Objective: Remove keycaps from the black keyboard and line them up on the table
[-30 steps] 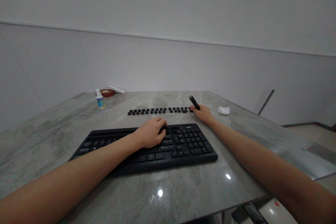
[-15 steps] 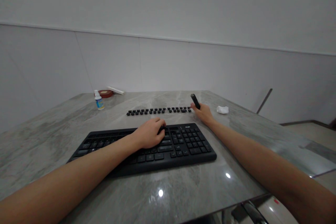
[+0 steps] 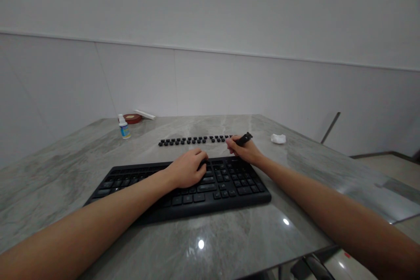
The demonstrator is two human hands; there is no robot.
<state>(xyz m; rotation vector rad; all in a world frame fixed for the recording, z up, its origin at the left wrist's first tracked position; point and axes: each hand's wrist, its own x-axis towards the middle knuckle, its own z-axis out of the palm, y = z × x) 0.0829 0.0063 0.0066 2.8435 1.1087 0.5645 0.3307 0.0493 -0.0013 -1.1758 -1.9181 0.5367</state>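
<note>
A black keyboard [image 3: 216,201] lies at a slant on the marbled table. My left hand [image 3: 188,167] rests over its middle, fingers bent at the far edge and thumb down by the keys; the fingertips are partly hidden. My right hand [image 3: 244,151] is closed around a slim black tool [image 3: 244,139], whose kind I cannot make out; its lower end is hidden by my fingers. That hand is just above the keyboard's far right corner. Behind the keyboard, small black keycaps [image 3: 183,140] are laid out in two rows, their right end partly covered by my right hand.
At the back left stand a small spray bottle [image 3: 124,127] with a blue label, a round reddish-brown object [image 3: 133,119] and a white strip [image 3: 145,114]. A crumpled white tissue [image 3: 278,138] lies to the right. The wall [image 3: 210,83] closes off the far side.
My right hand has moved left and nearer, from the right end of the keycap rows to the keyboard's far edge. The tool now tilts rightward. My left hand stays put.
</note>
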